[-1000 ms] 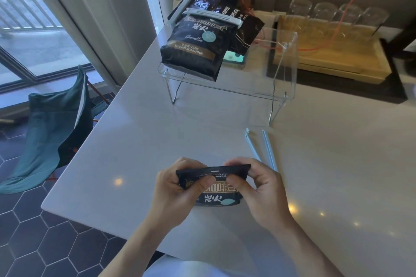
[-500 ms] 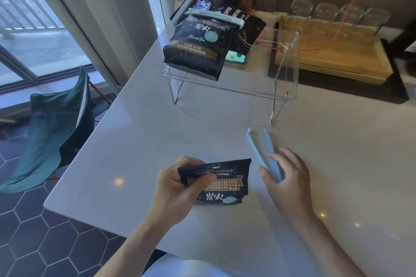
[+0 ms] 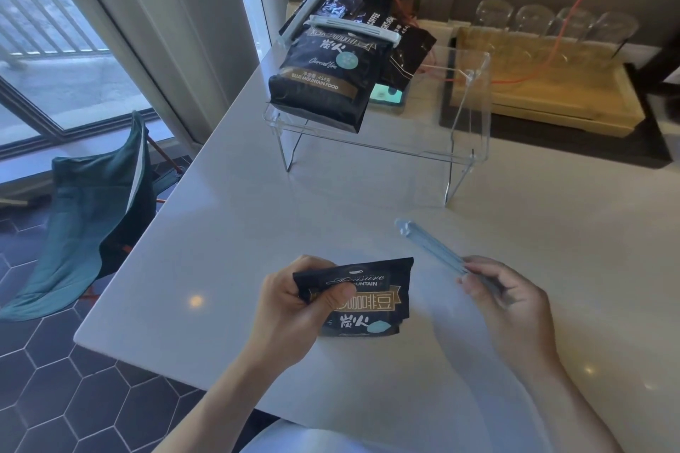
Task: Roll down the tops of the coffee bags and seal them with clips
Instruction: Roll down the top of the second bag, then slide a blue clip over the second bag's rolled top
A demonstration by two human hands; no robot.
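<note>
A small black coffee bag [image 3: 371, 300] with its top rolled down lies near the table's front edge. My left hand [image 3: 294, 309] pinches its rolled left corner. To the right, my right hand [image 3: 504, 302] holds a long pale blue clip [image 3: 430, 246] lifted off the table, its far end pointing up and left. On the clear acrylic stand [image 3: 467, 129] at the back rest other black coffee bags; the front one [image 3: 323, 73] has a white clip [image 3: 353, 28] across its top.
A wooden tray [image 3: 552, 99] with upturned glasses [image 3: 533, 20] stands at the back right, with an orange cable over it. A phone [image 3: 386, 94] lies under the stand. A green folding chair [image 3: 92, 221] stands on the floor left of the white table [image 3: 220, 250].
My right hand let go of the bag, moved right to the blue clip and has picked it up. My left hand kept hold of the rolled bag.
</note>
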